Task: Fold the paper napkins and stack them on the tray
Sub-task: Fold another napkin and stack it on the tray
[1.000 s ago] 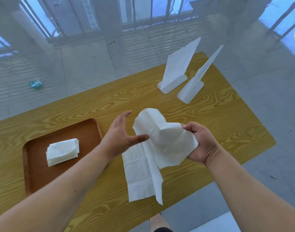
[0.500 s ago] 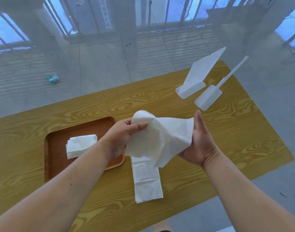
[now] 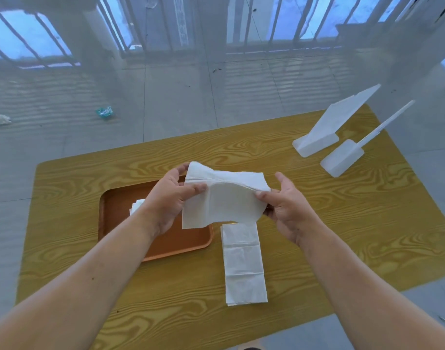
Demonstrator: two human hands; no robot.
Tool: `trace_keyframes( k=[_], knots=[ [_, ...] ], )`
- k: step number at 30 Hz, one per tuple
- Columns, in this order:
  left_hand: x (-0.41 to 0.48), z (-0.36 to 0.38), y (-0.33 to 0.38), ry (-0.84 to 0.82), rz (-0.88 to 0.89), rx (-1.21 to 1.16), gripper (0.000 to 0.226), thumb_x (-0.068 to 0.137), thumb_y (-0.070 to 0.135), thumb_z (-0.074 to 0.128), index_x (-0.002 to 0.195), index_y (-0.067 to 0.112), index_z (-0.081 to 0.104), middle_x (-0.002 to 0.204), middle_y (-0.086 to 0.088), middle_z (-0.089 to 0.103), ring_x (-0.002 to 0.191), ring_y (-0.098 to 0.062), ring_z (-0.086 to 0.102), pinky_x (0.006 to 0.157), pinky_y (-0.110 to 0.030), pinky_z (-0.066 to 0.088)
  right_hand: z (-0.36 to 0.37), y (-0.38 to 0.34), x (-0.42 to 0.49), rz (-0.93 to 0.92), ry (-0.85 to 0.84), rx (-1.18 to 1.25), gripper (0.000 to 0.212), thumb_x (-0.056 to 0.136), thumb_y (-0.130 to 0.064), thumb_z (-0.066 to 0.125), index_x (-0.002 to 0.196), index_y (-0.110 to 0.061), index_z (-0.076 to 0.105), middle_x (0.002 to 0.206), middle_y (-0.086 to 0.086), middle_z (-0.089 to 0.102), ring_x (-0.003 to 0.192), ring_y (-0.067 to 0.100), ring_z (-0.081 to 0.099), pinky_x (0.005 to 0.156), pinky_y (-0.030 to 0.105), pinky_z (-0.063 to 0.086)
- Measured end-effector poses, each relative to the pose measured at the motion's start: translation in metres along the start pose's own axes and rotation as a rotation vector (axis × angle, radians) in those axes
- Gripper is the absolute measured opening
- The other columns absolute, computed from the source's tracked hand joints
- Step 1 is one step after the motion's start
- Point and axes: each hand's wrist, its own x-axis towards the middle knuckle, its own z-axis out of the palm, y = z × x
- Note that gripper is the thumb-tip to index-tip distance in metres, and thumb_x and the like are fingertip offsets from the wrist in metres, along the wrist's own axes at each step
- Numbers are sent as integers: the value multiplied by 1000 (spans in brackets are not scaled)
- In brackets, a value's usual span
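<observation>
A white paper napkin is stretched in the air above the table between both hands. My left hand pinches its left edge and my right hand pinches its right edge. Below it, a long strip of white napkin lies flat on the yellow wooden table. To the left sits the brown tray. On the tray lies a folded napkin, mostly hidden behind my left forearm.
Two white plastic stands rise at the table's far right corner. The table's front edge runs close to my arms. Scraps of litter lie on the tiled floor beyond the table.
My left hand has taken hold of the napkin's left edge. Both hands have spread the crumpled napkin out wide between them. The view has shifted, so the tray now appears nearer the middle.
</observation>
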Motion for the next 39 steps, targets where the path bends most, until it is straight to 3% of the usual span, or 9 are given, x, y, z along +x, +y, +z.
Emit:
trace_keyframes(
  k=[5, 9, 16, 19, 23, 26, 29, 34, 39],
  knots=[
    [-5, -12, 6, 52, 100, 132, 94, 86, 15, 87, 162, 32, 33, 126, -18, 72, 110, -30, 75, 100, -51, 59, 17, -12, 3, -160, 9, -241, 101, 89, -1, 68, 165, -38, 13, 116, 21, 73, 112, 31, 71, 104, 48, 54],
    [-9, -20, 16, 110, 213, 251, 61, 86, 17, 88, 139, 34, 61, 123, -27, 69, 109, -33, 73, 95, -42, 63, 26, -25, 4, -287, 76, -434, 85, 91, -6, 66, 161, -39, 29, 104, 12, 76, 102, 23, 73, 91, 34, 55],
    [-7, -33, 18, 145, 310, 590, 11, 86, 31, 87, 89, 39, 79, 85, 18, 77, 84, -2, 70, 73, -27, 55, 37, -41, 2, -471, 118, -852, 22, 99, -12, 59, 108, -25, 74, 85, -9, 70, 72, 3, 60, 62, 17, 44],
    [-9, -37, 16, 171, 378, 771, 10, 88, 43, 82, 79, 41, 76, 86, 20, 73, 87, 1, 63, 72, -23, 44, 39, -41, 1, -506, 102, -965, 21, 102, -14, 56, 101, -25, 74, 97, -9, 65, 87, 7, 56, 77, 22, 42],
    [-12, -37, 20, 161, 495, 1054, 13, 91, 50, 76, 80, 47, 69, 126, 23, 57, 126, -3, 38, 103, -31, 29, 37, -39, 4, -548, 190, -1087, 16, 102, -25, 58, 112, -24, 71, 116, -4, 55, 117, 18, 42, 99, 27, 29],
    [-15, -32, 24, 42, 443, 829, 16, 93, 41, 77, 77, 37, 74, 119, 26, 69, 119, 1, 56, 99, -31, 46, 35, -34, 4, -511, 246, -970, 22, 101, -36, 59, 118, -23, 62, 121, -5, 53, 123, 19, 43, 104, 35, 37],
    [-19, -20, 30, -18, 261, 414, 14, 98, 32, 74, 87, 24, 74, 92, -5, 77, 86, -15, 70, 80, -32, 59, 35, -26, -1, -448, 323, -762, 35, 101, -45, 59, 128, -24, 52, 125, -6, 55, 122, 17, 51, 100, 39, 48],
    [-22, -5, 30, -35, 20, -185, 11, 102, 22, 68, 93, 15, 66, 85, -2, 79, 88, -22, 77, 75, -37, 66, 42, 0, -17, -482, 232, -636, 30, 101, -38, 59, 128, -27, 51, 71, 2, 63, 67, 22, 67, 65, 40, 56],
    [-22, 0, 24, -28, -55, -397, 11, 101, 21, 69, 99, 12, 63, 100, -11, 78, 98, -31, 78, 75, -39, 65, 53, 17, -25, -492, 24, -633, 40, 89, -27, 58, 128, -36, 57, 73, 3, 59, 63, 6, 53, 63, 33, 51]
  ],
)
